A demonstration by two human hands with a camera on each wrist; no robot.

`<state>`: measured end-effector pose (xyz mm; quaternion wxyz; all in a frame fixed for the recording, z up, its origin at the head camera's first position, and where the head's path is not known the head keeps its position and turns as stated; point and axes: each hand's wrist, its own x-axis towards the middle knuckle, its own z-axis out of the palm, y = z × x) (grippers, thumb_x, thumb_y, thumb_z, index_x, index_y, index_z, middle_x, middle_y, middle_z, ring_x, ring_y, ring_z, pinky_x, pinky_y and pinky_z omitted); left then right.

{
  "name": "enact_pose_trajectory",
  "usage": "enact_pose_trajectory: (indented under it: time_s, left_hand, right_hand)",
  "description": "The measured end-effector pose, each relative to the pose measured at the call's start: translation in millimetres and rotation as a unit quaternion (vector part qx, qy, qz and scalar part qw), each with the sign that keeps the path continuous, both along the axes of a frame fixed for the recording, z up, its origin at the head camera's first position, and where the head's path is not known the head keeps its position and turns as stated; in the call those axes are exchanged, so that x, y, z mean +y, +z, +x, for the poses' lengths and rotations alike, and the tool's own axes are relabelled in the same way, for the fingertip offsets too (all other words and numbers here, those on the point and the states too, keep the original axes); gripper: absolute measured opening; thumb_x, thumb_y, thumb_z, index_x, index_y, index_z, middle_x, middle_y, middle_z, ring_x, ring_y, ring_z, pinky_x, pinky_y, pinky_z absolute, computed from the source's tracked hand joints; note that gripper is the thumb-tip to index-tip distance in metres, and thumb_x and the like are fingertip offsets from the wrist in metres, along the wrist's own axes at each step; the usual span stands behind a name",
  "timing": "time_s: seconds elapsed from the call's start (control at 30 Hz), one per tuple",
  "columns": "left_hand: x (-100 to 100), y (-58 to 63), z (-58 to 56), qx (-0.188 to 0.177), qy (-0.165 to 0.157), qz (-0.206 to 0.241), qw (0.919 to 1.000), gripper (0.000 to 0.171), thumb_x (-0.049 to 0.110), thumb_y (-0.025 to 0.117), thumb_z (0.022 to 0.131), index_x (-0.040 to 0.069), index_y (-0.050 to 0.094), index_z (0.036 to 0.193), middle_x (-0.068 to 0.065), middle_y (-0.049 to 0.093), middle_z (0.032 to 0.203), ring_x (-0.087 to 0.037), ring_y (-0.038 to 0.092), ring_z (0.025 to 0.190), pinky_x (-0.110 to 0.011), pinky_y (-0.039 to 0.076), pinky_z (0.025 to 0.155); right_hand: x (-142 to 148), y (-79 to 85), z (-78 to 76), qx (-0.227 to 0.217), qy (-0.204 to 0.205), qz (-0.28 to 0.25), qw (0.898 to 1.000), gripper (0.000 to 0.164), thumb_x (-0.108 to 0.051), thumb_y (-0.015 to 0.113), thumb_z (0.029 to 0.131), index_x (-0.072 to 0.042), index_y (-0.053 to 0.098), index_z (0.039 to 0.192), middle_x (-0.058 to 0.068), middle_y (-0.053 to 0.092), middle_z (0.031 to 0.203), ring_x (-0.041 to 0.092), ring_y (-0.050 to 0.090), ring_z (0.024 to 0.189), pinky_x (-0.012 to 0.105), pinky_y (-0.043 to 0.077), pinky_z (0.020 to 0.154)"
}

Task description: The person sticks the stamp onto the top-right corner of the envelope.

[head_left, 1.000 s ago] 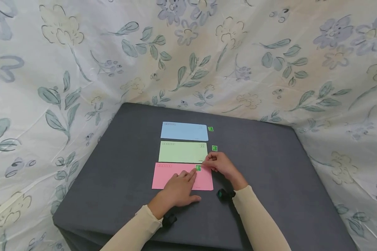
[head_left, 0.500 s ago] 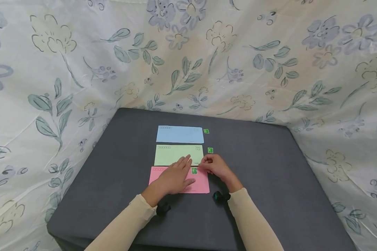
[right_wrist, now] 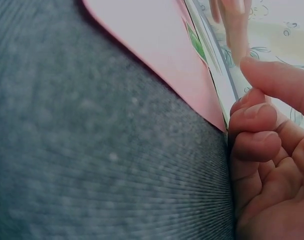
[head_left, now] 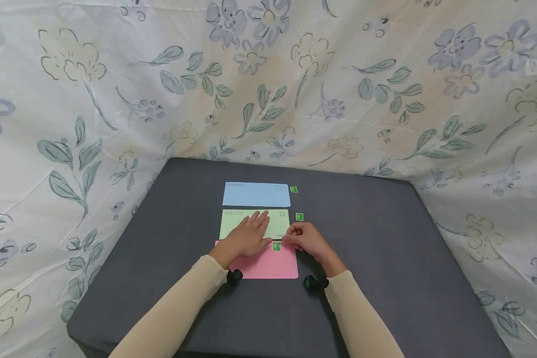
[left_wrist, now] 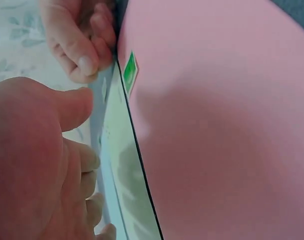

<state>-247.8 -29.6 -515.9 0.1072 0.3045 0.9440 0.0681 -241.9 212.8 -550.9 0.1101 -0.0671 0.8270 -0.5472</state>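
In the head view, my left hand [head_left: 248, 236] lies over the pale green envelope [head_left: 232, 219] with its fingers straight; its wrist side crosses the pink envelope [head_left: 264, 266]. That pink envelope bears a small green stamp [head_left: 276, 246] at its upper right. My right hand [head_left: 308, 240] is at the right ends of the green and pink envelopes. Its fingers are loosely curled, with thumb and index finger close together and nothing visible between them. In the right wrist view, the curled fingers [right_wrist: 254, 117] are beside the pink envelope's corner. A second green stamp [head_left: 299, 217] lies just beyond this hand.
A blue envelope [head_left: 256, 194] lies behind the green one, with another green stamp [head_left: 294, 189] at its right end. All rest on a dark grey cloth-covered table [head_left: 362, 238]. A flowered white curtain [head_left: 268, 89] hangs behind and at the sides.
My left hand has moved from the pink envelope, near its stamp, forward onto the green envelope. The right hand has stayed at the envelopes' right ends. The head view has shifted slightly.
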Motion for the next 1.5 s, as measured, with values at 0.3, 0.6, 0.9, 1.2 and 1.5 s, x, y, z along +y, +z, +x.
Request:
enact_pose_trajectory:
  time_s: [0.3,0.6,0.9,1.2,1.5]
  left_hand:
    - [0.0,-11.4,-5.6,-0.009,-0.002,-0.012,0.9999,0.067,0.039,0.044,0.117,0.002,0.028,0.171,-0.014,0.018,0.18,-0.034,0.015,0.165,-0.048,0.017,0.132]
    - [-6.0,-17.9,-3.8,-0.001,-0.013,-0.027,0.9996,0.071,0.04,0.048,0.116,0.005,0.025,0.173,-0.013,0.016,0.18,-0.033,0.012,0.166,-0.048,0.015,0.132]
    - [-8.3,-22.5,-7.0,-0.02,-0.014,-0.018,0.9995,0.071,0.043,0.043,0.117,0.006,0.021,0.174,-0.011,0.012,0.181,-0.032,0.007,0.166,-0.048,0.011,0.132]
    - [-12.6,-13.5,-15.9,-0.014,-0.015,-0.009,0.9997,0.069,0.041,0.043,0.117,0.006,0.022,0.173,-0.012,0.014,0.181,-0.033,0.009,0.166,-0.049,0.012,0.132]
    - [-14.4,-15.3,-10.3,-0.031,-0.035,0.022,0.9987,0.063,0.037,0.04,0.118,0.006,0.029,0.172,-0.016,0.018,0.179,-0.037,0.013,0.165,-0.053,0.015,0.132]
  right_hand:
    - [-0.2,-0.1,1.9,-0.007,0.0,0.006,1.0,0.015,-0.017,0.084,0.096,-0.006,0.075,0.092,0.005,0.061,0.069,0.016,0.051,0.058,0.028,0.045,0.055]
    - [-0.8,-1.0,2.8,-0.002,-0.004,0.002,1.0,0.016,-0.016,0.085,0.096,-0.004,0.074,0.092,0.004,0.061,0.07,0.015,0.05,0.058,0.027,0.043,0.054]
    - [-1.1,-0.6,3.0,-0.009,-0.003,0.005,1.0,0.017,-0.017,0.085,0.096,-0.004,0.074,0.093,0.005,0.06,0.069,0.016,0.05,0.057,0.028,0.044,0.054]
    - [-2.5,3.8,-9.0,0.003,0.005,0.003,1.0,0.014,-0.016,0.084,0.097,-0.006,0.074,0.093,0.005,0.062,0.072,0.017,0.051,0.059,0.028,0.044,0.055]
    - [9.6,7.1,-7.9,0.01,-0.027,-0.008,1.0,0.013,-0.014,0.078,0.101,-0.002,0.078,0.105,0.009,0.066,0.077,0.019,0.055,0.063,0.028,0.048,0.057]
